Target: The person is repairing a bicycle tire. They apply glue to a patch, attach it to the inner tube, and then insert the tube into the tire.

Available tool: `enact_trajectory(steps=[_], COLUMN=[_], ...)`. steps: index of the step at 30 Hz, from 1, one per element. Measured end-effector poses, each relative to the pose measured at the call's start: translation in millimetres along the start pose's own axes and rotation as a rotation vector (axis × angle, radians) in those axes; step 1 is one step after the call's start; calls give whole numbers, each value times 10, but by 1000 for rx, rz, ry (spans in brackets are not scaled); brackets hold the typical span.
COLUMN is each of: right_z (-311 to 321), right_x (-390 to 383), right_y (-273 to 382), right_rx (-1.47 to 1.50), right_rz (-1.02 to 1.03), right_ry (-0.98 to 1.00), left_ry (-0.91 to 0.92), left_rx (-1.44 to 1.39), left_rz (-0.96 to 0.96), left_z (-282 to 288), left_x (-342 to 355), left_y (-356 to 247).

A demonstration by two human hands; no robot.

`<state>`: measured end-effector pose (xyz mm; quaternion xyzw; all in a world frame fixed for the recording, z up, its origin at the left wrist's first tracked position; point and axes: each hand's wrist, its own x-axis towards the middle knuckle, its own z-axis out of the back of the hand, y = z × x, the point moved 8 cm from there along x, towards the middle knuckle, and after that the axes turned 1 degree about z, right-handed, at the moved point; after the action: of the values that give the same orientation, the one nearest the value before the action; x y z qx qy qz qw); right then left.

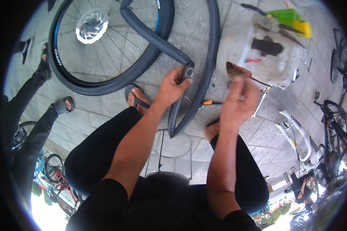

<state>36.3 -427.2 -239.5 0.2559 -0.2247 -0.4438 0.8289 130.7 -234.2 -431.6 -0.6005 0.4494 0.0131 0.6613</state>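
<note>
A black bicycle inner tube [158, 40] runs in a long loop from the far side down towards my knees. My left hand [174, 86] is closed around it, thumb and fingers pinching it at a bend. Just past the thumb a small greyish oval spot [189, 72] shows on the rubber. My right hand [241, 98] hangs to the right of the tube, beside the near edge of a whitish plastic container [229, 48]. Motion smears its fingers, so I cannot make out whether they hold anything.
A bicycle wheel with tyre [104, 91] and disc rotor [91, 25] lies far left. A wrench [260, 103] and an orange-marked tool [207, 102] lie near my right hand. A white frame part [297, 133] is at right. Another person's sandalled foot [63, 106] stands left.
</note>
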Motion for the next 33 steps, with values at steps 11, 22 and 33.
enact_trajectory(steps=[11, 22, 33], right_z=[689, 1548, 1652], right_x=[-47, -209, -34], right_y=[1596, 2413, 2301], right_rx=[301, 293, 416], right_rz=[682, 1107, 884], right_ry=[597, 226, 313], left_ry=[141, 355, 364], left_rx=[102, 176, 165], left_rz=[-228, -242, -245], left_z=[-130, 16, -178], left_x=[-1324, -2294, -2353], left_y=[-2140, -3206, -3332])
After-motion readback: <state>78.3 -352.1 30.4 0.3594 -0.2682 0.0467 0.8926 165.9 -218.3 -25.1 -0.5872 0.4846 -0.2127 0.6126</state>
